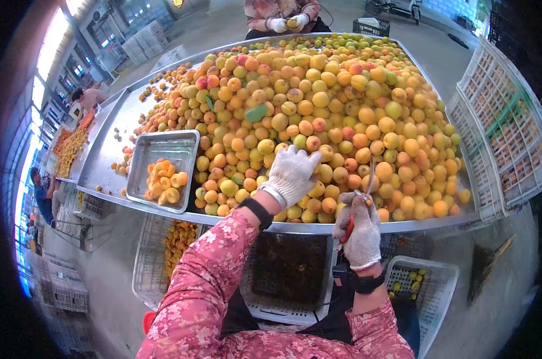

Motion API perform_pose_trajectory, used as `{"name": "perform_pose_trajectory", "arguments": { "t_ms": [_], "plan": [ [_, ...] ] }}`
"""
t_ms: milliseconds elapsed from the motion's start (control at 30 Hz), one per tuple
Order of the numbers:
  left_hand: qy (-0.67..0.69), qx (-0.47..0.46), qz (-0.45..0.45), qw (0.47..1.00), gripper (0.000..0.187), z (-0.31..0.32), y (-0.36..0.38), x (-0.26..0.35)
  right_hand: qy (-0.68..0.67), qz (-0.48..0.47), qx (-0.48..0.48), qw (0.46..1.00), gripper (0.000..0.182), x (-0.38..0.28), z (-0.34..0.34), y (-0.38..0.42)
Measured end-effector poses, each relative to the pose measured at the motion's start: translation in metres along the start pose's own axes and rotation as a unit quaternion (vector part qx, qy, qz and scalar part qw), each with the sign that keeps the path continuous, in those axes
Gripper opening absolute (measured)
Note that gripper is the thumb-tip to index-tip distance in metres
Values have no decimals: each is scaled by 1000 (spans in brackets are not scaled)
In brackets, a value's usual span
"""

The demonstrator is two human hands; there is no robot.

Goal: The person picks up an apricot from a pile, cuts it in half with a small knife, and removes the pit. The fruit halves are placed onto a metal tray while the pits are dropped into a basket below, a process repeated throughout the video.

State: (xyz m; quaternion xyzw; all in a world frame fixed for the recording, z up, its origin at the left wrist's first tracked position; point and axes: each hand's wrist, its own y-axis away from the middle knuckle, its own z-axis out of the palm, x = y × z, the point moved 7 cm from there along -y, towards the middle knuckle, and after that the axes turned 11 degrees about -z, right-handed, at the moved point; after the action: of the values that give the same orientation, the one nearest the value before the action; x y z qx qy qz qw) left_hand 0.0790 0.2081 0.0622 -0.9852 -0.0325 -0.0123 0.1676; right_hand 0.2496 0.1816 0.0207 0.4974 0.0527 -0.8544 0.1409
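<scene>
A: Left hand (290,173), state?
B: White glove worn, fingers spread flat, palm down on the apricot pile (318,113) at centre frame. Laid on top of the fruit, nothing seen clamped in it. Floral sleeve (208,281) is seen running down to lower centre, black wristband at the cuff.

A: Right hand (360,230)?
B: Also gloved, closed around a red-handled tool (350,226), lower centre-right, just over the near edge of the metal table (112,128). Thin blades are seen poking up towards the fruit; whether it's scissors or a knife cannot be told. A black watch is worn on that wrist.

A: Hands relative to each other?
B: Apart, left higher and further left in the frame, right lower and nearer the body.

A: Fruit location?
B: Heaped across most of the table, from centre to upper right of the frame, yellow, orange and some green. A green scrap is noted on the heap, upper centre.

A: Anything else?
B: A metal tray (163,146) sits left of centre on the table, cut halves piled in its lower corner. White plastic crates (426,287) are seen under the table at the bottom, one with a few small fruits, another at lower left holding orange pieces. Stacked racks of fruit stand at the right edge. Another person's gloved hands (289,24) are seen at top centre, holding one fruit. More people are seen at a far table, upper left.
</scene>
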Motion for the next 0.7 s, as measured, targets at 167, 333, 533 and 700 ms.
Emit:
{"name": "perform_pose_trajectory", "arguments": {
  "t_ms": [167, 333, 533, 700],
  "plan": [
    [67, 30, 10, 997, 41, -5, 30, -9, -4, 7, 1, 1000, 32, 9, 8, 0],
    [225, 6, -86, 971, 43, -17, 65, -34, 65, 41, -37, 996, 29, 28, 18, -2],
    [295, -13, -83, 952, 48, -40, 92, -27, 132, 49, -77, 987, 28, 44, 44, 2],
    [541, -73, -208, 812, 62, -14, 107, -44, 83, -31, -47, 995, 23, 52, 56, 5]
  ]
}}
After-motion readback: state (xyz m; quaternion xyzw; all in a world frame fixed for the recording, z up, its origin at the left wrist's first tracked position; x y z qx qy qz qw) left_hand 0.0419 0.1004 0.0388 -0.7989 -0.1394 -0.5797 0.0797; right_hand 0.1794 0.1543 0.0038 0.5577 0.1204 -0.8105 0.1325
